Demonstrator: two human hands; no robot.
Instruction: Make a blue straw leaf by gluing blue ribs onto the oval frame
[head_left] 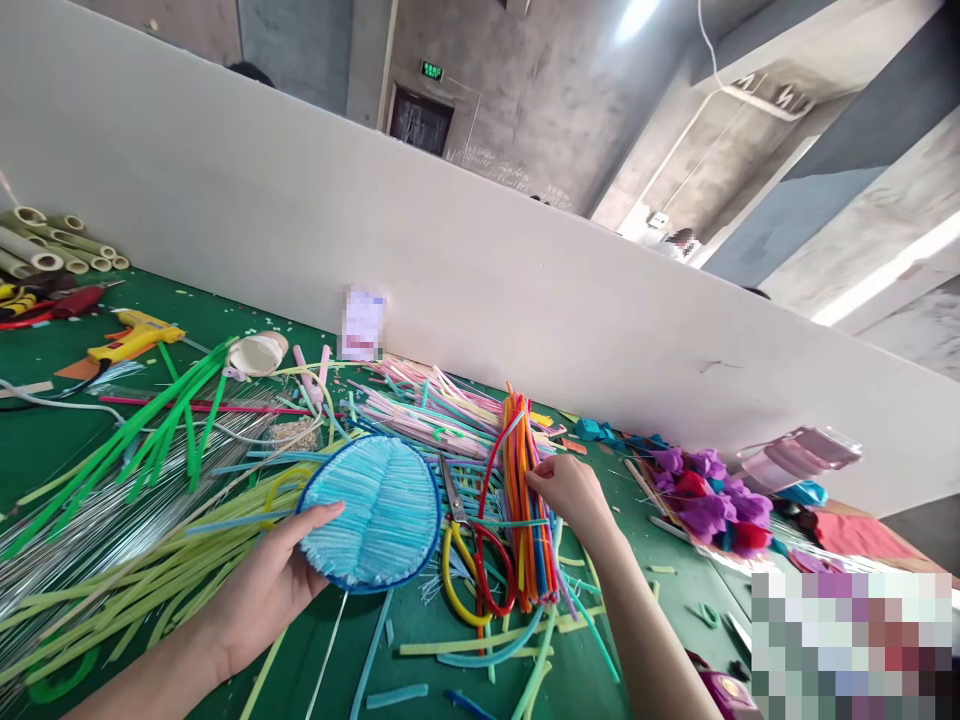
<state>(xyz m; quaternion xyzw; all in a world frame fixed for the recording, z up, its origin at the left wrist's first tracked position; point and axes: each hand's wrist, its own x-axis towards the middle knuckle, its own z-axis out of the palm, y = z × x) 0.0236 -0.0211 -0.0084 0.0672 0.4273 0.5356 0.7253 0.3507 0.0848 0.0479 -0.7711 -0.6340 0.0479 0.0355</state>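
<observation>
My left hand (pixel 281 570) grips a light blue oval leaf (pixel 375 510) of fuzzy pipe cleaners, thumb on its face and the other fingers behind. Dark blue edging runs round the leaf, and a thin wire stem hangs below it. My right hand (pixel 574 492) has its fingers pinched at the side of an upright-looking bundle of orange, red, blue and purple pipe cleaners (pixel 519 500). How many strands lie between the fingertips is hidden. Scissors (pixel 469 550) with one yellow and one red handle loop lie between the leaf and the bundle.
Yellow-green pipe cleaners (pixel 217 545), green ones (pixel 169 420) and silver wires (pixel 67 520) spread to the left. A yellow glue gun (pixel 139 335) and bamboo tubes (pixel 71 240) lie farther off. Purple and red flowers (pixel 709 505) are at the right. A white partition (pixel 465 270) stands behind.
</observation>
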